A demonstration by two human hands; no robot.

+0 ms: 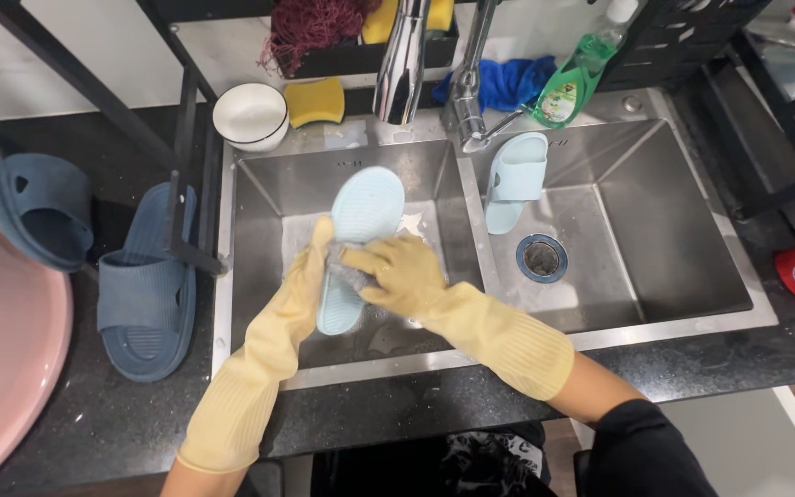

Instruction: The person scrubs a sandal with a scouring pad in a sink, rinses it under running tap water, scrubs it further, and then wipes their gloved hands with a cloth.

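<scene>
My left hand (304,281), in a yellow rubber glove, is curled around the edge of a pale blue slipper (357,241), holding it sole-up over the left basin of the steel sink (259,184). My right hand (404,272), gloved the same, is closed on a grey scourer (350,273) and presses it flat against the slipper's sole near the heel end. The slipper points away from me, its toe close to the tap (402,64). Its mate (513,179) leans upright in the right basin against the divider, just above the drain (541,257). On the dark counter to my left lie two navy slippers (144,294), one beside the sink rim and one further out, next to a pink basin (6,350). Behind the sink stand a white bowl (250,115), a yellow sponge (315,101), a blue cloth (508,81) and a green bottle of dish soap (570,83).
</scene>
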